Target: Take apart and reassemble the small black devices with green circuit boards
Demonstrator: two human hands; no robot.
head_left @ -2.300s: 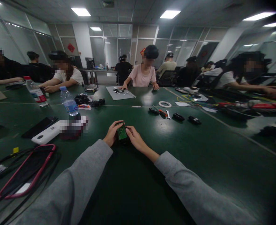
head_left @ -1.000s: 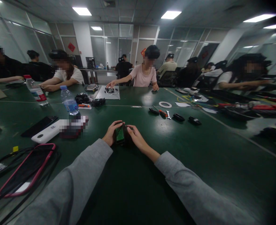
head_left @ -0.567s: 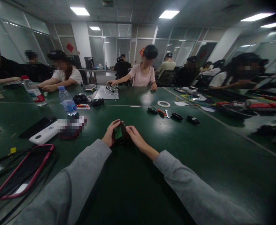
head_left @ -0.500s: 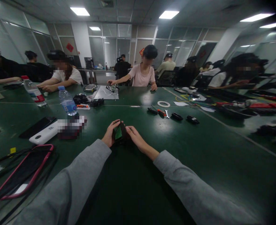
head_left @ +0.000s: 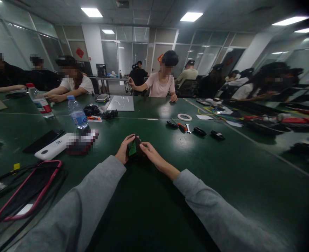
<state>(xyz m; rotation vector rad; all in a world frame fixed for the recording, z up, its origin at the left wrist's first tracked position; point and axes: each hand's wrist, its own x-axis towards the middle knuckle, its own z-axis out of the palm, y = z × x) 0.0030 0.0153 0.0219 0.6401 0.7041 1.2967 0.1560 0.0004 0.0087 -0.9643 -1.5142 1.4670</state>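
Observation:
Between my hands, just above the green table, is a black casing with a green circuit board (head_left: 132,149) showing on its left face. My left hand (head_left: 122,151) is wrapped round its left side, the thumb hidden from me. On the other side my right hand (head_left: 153,155) presses its fingers against the black part. The fingertips are partly hidden, so I cannot make out any smaller piece in them. Beyond and to the right lie an orange-handled tool (head_left: 182,127), a small wrench (head_left: 188,128) and two black parts, one of them this black piece (head_left: 217,135).
To the left stand a blue-capped bottle (head_left: 77,113) and a red-capped bottle (head_left: 40,101). A white power bank (head_left: 54,148) and a pink-edged phone (head_left: 29,192) with cables lie nearer. A white tape roll (head_left: 184,117) is farther off. Across the table sits a person (head_left: 159,84).
My hands keep hold of the casing with hardly any movement. The person opposite has lifted a board-like object off the white sheet, up and to the right.

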